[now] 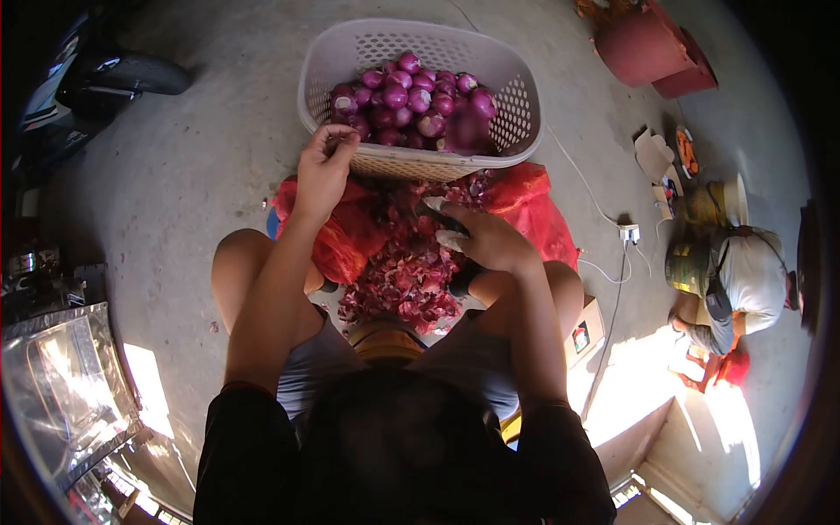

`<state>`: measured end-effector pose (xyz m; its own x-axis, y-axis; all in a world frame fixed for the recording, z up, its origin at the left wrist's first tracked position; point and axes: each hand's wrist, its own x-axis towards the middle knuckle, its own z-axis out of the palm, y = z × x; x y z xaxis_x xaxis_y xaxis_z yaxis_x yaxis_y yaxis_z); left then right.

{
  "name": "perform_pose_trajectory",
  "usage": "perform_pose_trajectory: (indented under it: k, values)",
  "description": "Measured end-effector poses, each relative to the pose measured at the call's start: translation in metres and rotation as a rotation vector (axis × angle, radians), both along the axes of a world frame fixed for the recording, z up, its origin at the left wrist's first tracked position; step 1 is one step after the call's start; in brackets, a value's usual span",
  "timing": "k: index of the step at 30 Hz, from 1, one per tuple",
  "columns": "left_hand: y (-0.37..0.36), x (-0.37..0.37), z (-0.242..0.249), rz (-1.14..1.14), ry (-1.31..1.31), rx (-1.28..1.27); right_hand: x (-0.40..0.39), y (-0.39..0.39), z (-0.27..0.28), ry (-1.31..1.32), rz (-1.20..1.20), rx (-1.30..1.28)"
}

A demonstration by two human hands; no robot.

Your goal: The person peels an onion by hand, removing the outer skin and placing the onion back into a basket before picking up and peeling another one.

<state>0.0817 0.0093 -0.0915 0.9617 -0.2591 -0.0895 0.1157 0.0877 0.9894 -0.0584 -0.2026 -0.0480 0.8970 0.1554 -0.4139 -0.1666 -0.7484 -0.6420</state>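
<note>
My left hand (325,168) is at the near left rim of the grey plastic basket (420,161), its fingers bent, with a gap between thumb and fingertips and nothing seen between them. Peeled purple onions (411,96) fill the middle of the basket. One blurred onion (469,131) appears larger than the others, over the basket's right side. My right hand (494,238), with white coverings on its fingertips, is closed around something dark that I cannot make out. Beneath it lies a heap of loose onion skins (407,284) between my legs.
Red mesh sacking (534,206) spreads on both sides of the skins. A power strip (628,233) with cables lies to the right. Further right, another person (744,280) bends over beside a dark bucket (689,265). A motorcycle wheel (144,73) stands at upper left.
</note>
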Motion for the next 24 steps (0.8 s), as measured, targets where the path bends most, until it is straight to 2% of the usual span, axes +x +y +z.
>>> perform_pose_trajectory:
  k: [1,4,7,9,10,11,13,15,18,22,24]
  values:
    - [0.003,-0.001,0.004,0.027,-0.018,-0.025,0.0,0.001,0.004,0.087,0.006,-0.017]
    - [0.018,-0.009,0.032,0.113,-0.014,-0.122,-0.002,-0.002,-0.001,0.027,0.006,0.002]
    - [0.047,-0.029,0.069,0.231,-0.351,-0.115,-0.004,-0.008,-0.013,-0.031,0.006,-0.039]
    - [0.067,-0.065,0.108,0.419,-0.625,-0.165,-0.005,-0.01,-0.015,-0.038,0.009,-0.017]
    - [0.078,-0.086,0.134,0.374,-0.714,-0.41,-0.005,-0.011,-0.016,-0.042,0.01,-0.003]
    - [0.112,-0.117,0.148,0.16,-0.326,-1.233,-0.006,-0.012,-0.02,-0.084,0.021,-0.015]
    - [0.095,-0.14,0.203,0.278,-1.114,-0.859,-0.006,-0.012,-0.029,-0.168,0.052,-0.035]
    - [0.084,-0.139,0.244,0.376,-1.735,-0.611,-0.002,-0.006,-0.021,-0.112,0.049,-0.011]
    - [0.068,-0.147,0.266,0.331,-1.783,-0.578,-0.002,-0.001,-0.019,-0.125,0.066,0.027]
    - [0.056,-0.158,0.273,0.214,-1.676,-0.625,-0.004,-0.003,-0.025,-0.199,0.081,-0.004]
    - [0.053,-0.157,0.273,0.184,-1.666,-0.679,-0.004,-0.004,-0.023,-0.157,0.072,0.008]
